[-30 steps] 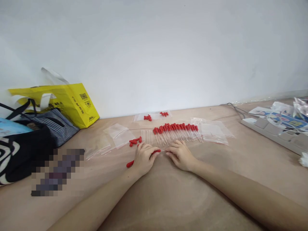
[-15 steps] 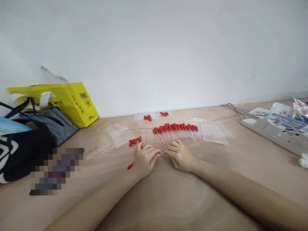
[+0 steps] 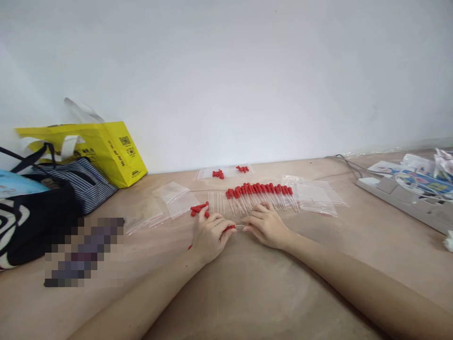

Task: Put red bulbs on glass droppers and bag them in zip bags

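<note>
One red rubber bulb [image 3: 229, 228] is pinched between the thumb and fingers of the left hand [image 3: 213, 234], and a thin clear tube [image 3: 239, 226] beside it is clamped by the fingertips of the right hand [image 3: 264, 226]; whether the tube is seated in the bulb cannot be told. Both are held mid-counter [image 3: 219, 293], nearer than the row of red-topped droppers [image 3: 260, 189], whose bulbs are turned toward the counter's far edge. Compared with half a second earlier, slightly more tube is exposed between the hands, and the loose bulb [image 3: 190, 247] by the left wrist, plainly seen then, is now mostly covered, only a red sliver being left. The row has been left undisturbed, as have the loose tubes [image 3: 216, 203] at its left end. Loose bulbs [image 3: 199, 208] are heaped just beyond the left hand.
</note>
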### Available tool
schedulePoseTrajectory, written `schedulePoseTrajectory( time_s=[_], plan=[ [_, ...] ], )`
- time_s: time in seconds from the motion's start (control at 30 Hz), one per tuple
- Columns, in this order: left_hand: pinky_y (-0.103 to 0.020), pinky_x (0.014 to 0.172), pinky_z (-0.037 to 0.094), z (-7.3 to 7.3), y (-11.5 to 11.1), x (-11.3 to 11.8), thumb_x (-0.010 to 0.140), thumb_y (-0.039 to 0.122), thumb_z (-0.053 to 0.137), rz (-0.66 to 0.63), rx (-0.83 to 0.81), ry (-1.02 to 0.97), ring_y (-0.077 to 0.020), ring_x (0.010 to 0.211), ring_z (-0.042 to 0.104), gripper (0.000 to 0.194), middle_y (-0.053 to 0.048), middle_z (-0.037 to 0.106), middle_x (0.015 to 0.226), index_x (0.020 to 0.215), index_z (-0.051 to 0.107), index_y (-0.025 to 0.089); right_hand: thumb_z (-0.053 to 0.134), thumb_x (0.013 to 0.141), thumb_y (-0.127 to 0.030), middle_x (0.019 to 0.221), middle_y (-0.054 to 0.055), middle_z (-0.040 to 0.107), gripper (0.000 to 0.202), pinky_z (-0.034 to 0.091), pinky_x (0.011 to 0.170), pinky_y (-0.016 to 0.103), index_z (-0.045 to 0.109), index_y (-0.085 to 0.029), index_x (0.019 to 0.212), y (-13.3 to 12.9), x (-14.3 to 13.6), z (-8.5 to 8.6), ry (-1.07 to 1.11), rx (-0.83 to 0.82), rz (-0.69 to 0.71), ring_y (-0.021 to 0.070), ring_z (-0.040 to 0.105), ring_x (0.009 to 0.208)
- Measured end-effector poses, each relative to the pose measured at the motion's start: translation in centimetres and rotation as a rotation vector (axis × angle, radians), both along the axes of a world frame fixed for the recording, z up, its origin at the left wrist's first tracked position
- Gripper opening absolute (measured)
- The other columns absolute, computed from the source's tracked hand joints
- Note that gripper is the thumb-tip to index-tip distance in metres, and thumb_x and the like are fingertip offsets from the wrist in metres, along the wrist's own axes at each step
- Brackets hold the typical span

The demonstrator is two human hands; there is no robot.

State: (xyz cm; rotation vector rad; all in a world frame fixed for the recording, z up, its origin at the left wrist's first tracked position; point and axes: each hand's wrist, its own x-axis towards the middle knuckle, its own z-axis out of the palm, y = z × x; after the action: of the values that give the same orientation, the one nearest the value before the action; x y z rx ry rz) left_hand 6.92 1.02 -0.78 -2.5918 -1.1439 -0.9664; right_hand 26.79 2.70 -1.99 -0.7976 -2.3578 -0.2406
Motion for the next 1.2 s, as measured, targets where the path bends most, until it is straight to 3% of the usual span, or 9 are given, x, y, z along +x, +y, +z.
schedulePoseTrajectory(
  time_s=[0.3,0.57,1.2],
  plan=[
    [-0.05,0.098,0.012,0.1,0.3,-0.8,0.08,0.028,0.052,-0.034,0.033,0.013,-0.0152,0.076,0.058,0.011,0.003,0.068,0.071,0.08,0.062,0.023,0.043,0.083,-0.022,0.066,0.0,0.06,0.019,0.016,0.088,0.04,0.061,-0.02,0.078,-0.8,0.4,-0.1,0.023,0.028,-0.045,0.0146,0.046,0.078],
    [-0.05,0.1,0.011,-0.2,0.0,-0.5,0.081,0.023,0.049,-0.062,-0.024,0.005,-0.0148,0.073,0.058,0.014,0.003,0.066,0.066,0.072,0.059,0.02,0.043,0.081,-0.018,0.064,0.0,0.057,0.018,0.019,0.085,0.038,0.06,-0.018,0.075,-1.0,-0.2,-0.9,0.118,-0.044,-0.02,0.0144,0.046,0.075],
    [-0.049,0.098,0.014,-0.1,-0.3,-0.1,0.081,0.023,0.048,-0.072,-0.001,0.047,-0.0144,0.074,0.058,0.015,0.004,0.065,0.062,0.072,0.06,0.021,0.043,0.081,-0.019,0.064,0.0,0.058,0.018,0.018,0.082,0.037,0.058,-0.017,0.072,-0.9,-0.3,-0.7,0.033,-0.098,-0.018,0.0136,0.045,0.074]
  ],
)
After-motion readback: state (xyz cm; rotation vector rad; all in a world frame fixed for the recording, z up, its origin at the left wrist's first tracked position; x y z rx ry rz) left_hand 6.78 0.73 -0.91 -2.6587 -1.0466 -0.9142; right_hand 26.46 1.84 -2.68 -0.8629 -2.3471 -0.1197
